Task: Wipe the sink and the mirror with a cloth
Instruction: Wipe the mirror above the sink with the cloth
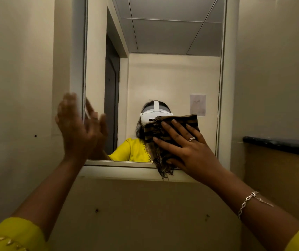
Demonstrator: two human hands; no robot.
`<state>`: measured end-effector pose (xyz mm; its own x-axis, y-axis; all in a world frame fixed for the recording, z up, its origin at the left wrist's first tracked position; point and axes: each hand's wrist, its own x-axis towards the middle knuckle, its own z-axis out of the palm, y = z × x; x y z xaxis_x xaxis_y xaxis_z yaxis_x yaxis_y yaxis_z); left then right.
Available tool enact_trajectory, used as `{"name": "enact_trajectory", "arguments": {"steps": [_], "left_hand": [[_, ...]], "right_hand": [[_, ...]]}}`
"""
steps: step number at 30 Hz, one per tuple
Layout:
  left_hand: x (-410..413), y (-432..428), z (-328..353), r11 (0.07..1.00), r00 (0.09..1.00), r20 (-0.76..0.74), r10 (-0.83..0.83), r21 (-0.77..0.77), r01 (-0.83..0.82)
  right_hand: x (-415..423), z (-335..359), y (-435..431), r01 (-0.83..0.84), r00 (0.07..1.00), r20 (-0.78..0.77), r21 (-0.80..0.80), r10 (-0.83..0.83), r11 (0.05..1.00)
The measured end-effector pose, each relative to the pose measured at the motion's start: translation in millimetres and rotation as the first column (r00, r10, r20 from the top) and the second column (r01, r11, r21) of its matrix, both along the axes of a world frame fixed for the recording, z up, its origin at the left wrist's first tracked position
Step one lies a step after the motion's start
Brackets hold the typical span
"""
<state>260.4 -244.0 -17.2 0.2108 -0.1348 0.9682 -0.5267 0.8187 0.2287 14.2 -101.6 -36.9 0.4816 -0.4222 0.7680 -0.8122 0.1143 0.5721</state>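
Observation:
A wall mirror [163,78] in a pale frame fills the upper middle of the head view. My right hand [186,147] lies flat with fingers spread on a brown striped, fringed cloth [156,134], pressing it against the lower right part of the glass. The cloth's fringe hangs over the mirror's bottom frame. My left hand [74,125] is raised at the mirror's lower left edge, palm facing right, fingers apart, holding nothing; it looks blurred. The sink is out of view.
Beige wall panels [18,87] surround the mirror on both sides and below. A dark ledge [279,145] juts out at the right, at the height of the mirror's bottom. The glass reflects a person in a yellow top and a doorway.

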Motion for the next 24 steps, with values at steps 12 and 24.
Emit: {"name": "enact_trajectory", "arguments": {"steps": [12,24], "left_hand": [[-106.5,71.3,-79.2,0.873,0.819,0.557,0.136,-0.458,0.167],[-127.9,68.2,-94.8,0.853,0.77,0.61,0.186,-0.489,0.181]], "right_hand": [[-27.1,2.2,13.9,-0.031,0.999,0.03,0.06,0.03,0.998],[-57.5,3.6,33.6,0.045,0.999,-0.012,0.066,-0.045,0.997]]}}
